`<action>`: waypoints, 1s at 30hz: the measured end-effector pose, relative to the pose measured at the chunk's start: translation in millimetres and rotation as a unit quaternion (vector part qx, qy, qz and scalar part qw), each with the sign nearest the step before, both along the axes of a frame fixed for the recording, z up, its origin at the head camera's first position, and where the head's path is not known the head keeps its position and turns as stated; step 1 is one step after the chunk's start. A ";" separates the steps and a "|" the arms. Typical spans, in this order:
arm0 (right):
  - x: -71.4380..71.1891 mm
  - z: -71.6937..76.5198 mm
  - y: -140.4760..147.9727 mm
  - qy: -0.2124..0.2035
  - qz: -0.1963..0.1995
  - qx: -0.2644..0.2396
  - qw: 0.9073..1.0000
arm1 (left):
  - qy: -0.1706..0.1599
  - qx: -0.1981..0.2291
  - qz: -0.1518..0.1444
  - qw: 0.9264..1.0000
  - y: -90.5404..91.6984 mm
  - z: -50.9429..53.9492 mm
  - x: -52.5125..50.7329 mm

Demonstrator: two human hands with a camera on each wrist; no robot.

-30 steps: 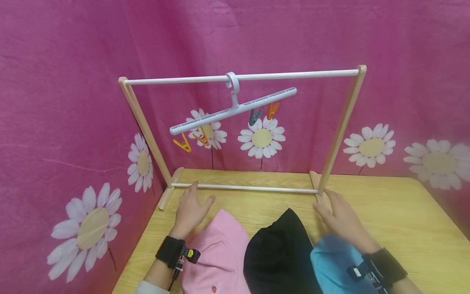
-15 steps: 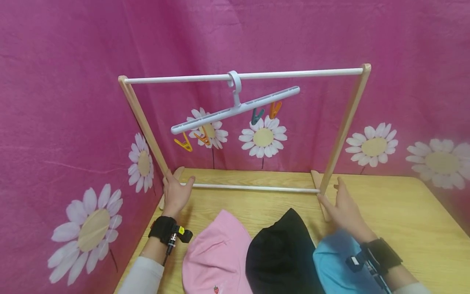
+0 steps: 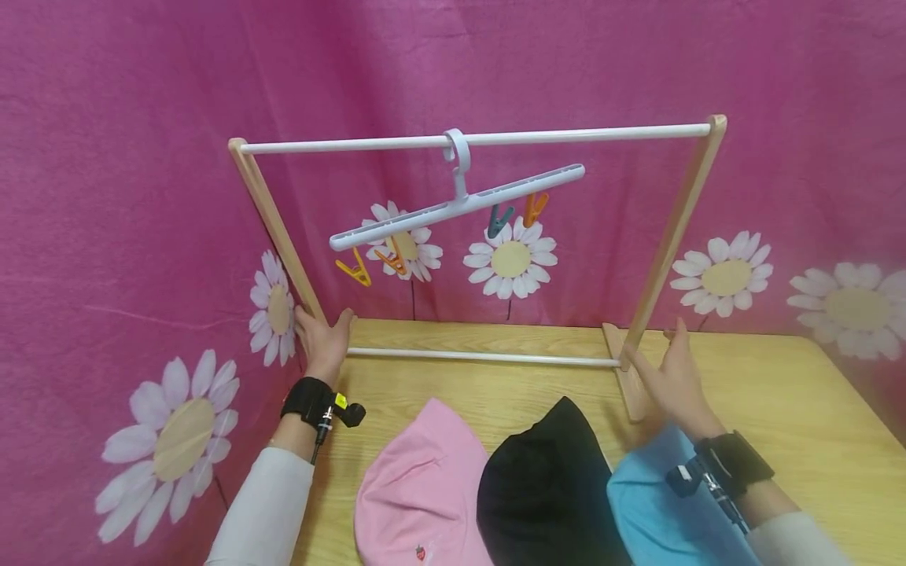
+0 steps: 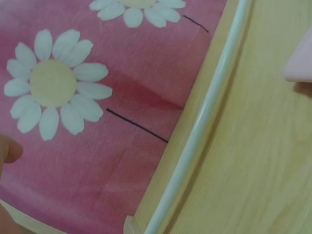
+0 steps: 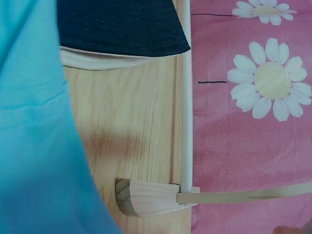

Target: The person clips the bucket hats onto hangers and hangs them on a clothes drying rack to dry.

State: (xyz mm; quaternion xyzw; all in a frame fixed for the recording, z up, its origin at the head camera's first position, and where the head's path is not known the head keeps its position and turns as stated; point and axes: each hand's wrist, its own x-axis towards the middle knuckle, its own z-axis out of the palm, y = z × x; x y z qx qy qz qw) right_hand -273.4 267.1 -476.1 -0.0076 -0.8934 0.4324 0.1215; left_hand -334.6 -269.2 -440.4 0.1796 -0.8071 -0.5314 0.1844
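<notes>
A wooden rack with white rods stands on the table. In the head view, my left hand [image 3: 324, 346] is at the base of its left post [image 3: 272, 220], thumb and fingers spread to either side. My right hand [image 3: 675, 385] is beside the right post [image 3: 672, 244], thumb near the post's foot and the other fingers extended outside it. From the top rod [image 3: 587, 137] hangs a tilted white hanger [image 3: 425, 217]. Several clips dangle from it, among them a yellow clip [image 3: 356, 269] and a grey-green clip [image 3: 499, 222]. Neither hand holds anything that shows.
In front of the rack lie a pink hat [image 3: 425, 487], a black hat [image 3: 548, 487] and a blue hat [image 3: 665, 495], the blue one partly under my right forearm. A pink flowered cloth [image 3: 495, 71] encloses the back and left of the wooden table [image 3: 778, 409].
My left hand has moved left from the lower rod to the left post, then slightly upward. My right hand has shifted a little right and upward. The hats lie much as before.
</notes>
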 end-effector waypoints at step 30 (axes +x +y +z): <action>-36.8 32.3 -14.1 -0.016 -0.022 -0.164 0.986 | 0.106 0.008 0.073 0.992 -35.5 15.3 -56.5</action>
